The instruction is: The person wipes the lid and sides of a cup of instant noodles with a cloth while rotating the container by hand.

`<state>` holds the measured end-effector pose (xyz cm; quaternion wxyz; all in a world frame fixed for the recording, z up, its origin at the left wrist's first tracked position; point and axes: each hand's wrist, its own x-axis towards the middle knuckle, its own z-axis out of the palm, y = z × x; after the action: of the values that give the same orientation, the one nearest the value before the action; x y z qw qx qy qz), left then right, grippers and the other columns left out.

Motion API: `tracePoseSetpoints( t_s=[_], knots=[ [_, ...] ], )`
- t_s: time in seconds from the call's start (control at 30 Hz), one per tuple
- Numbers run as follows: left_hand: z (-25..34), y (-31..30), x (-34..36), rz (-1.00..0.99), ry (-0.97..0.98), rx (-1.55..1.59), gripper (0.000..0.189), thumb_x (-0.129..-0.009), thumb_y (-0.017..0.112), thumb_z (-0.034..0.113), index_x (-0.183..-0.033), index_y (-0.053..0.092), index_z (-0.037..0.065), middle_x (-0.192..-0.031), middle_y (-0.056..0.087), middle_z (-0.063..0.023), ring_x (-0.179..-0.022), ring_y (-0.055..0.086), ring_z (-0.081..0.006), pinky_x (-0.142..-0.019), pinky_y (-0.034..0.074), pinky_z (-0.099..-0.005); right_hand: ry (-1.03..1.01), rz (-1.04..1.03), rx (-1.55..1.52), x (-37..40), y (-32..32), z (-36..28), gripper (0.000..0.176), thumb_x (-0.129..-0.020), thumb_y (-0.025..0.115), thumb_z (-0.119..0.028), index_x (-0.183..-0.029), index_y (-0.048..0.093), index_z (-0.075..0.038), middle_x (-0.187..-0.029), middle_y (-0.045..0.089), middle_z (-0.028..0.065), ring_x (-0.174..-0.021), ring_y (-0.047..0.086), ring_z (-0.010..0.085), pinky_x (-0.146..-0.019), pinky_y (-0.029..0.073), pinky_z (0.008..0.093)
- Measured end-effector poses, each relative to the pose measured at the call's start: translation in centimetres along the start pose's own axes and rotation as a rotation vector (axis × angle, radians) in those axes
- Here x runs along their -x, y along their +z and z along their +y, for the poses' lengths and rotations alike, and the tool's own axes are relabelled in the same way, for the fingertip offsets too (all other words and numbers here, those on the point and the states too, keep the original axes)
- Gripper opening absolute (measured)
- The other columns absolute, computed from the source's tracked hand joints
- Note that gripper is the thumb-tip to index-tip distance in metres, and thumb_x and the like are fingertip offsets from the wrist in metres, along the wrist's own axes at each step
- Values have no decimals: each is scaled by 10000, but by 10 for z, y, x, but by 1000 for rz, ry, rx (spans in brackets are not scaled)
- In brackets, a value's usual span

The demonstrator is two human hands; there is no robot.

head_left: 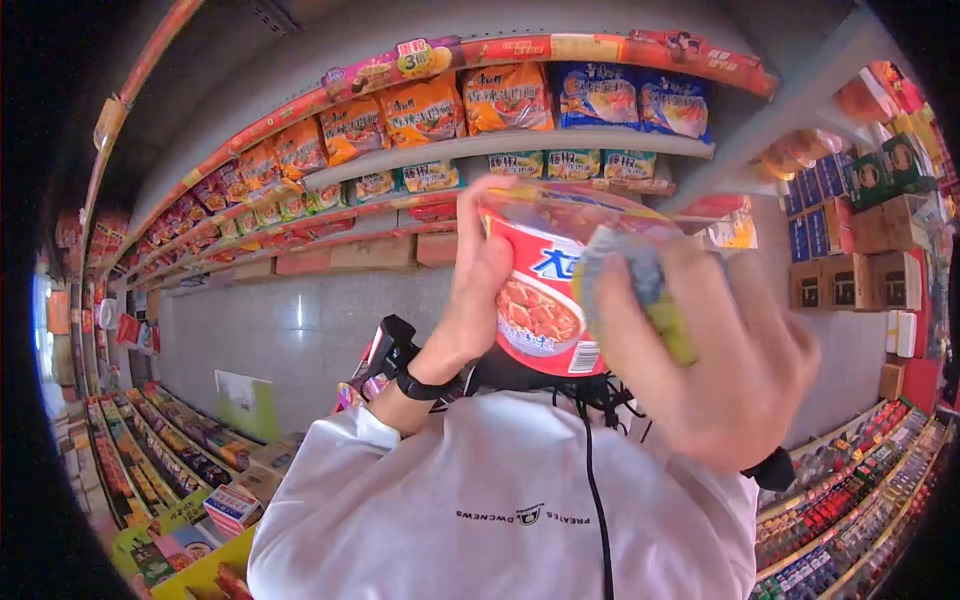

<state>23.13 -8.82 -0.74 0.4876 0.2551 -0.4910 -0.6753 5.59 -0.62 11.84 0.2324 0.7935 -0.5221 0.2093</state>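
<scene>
My left hand (470, 290) is closed around the left side of a red instant noodle bowl (535, 315), held up in front of my chest. The bowl has a picture of noodles, blue lettering and a barcode on its side, and a shiny film about its upper rim. On the other side, my right hand (710, 350), blurred by motion, holds a crumpled grey and yellow-green cloth (630, 275) against the bowl's wall. The cloth and fingers hide the bowl's right part.
Ahead, shelves carry orange noodle packets (423, 112) and blue noodle packets (600, 95). Cardboard boxes (885, 225) are stacked at the right. Rows of goods (850, 505) line the lower right, and more shelved packages (165, 435) stand at the lower left. A black cable (597, 500) hangs over my white shirt.
</scene>
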Motion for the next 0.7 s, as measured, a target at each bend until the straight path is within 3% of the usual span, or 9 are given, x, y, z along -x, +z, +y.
tracePoseSetpoints(
  t_s=[0.13,0.23,0.5,0.7],
  knots=[
    [12,-20,-4,-58,-90,161,707,-999,437,631,-1472,283,128,-1357,506,-154,-1250,564,-247,-1037,494,-407,76,-4,-44,-1,2,0,528,-462,811,-119,-984,729,-105,-959,619,102,-710,628,242,-498,484,327],
    [22,-36,-14,-157,-139,250,716,-997,429,639,-1482,282,132,-1380,513,-153,-1270,560,-259,-1052,491,-421,108,-50,-92,-7,-1,-2,547,-462,815,-126,-1001,727,-91,-975,611,117,-733,631,264,-519,495,336],
    [39,-63,-29,-159,-306,373,760,-1011,305,678,-1461,370,69,-1350,559,-112,-1243,585,-201,-1054,489,-377,233,-24,-172,-24,-1,-20,552,-465,812,-144,-1004,727,-63,-972,608,127,-747,638,270,-562,505,359],
    [46,-65,-33,-123,-459,452,787,-1003,315,690,-1433,410,38,-1218,647,-118,-1106,680,-210,-942,569,-359,254,-9,-187,-27,2,-32,541,-453,791,-146,-984,732,-61,-948,613,129,-698,634,262,-522,480,338]
  ],
)
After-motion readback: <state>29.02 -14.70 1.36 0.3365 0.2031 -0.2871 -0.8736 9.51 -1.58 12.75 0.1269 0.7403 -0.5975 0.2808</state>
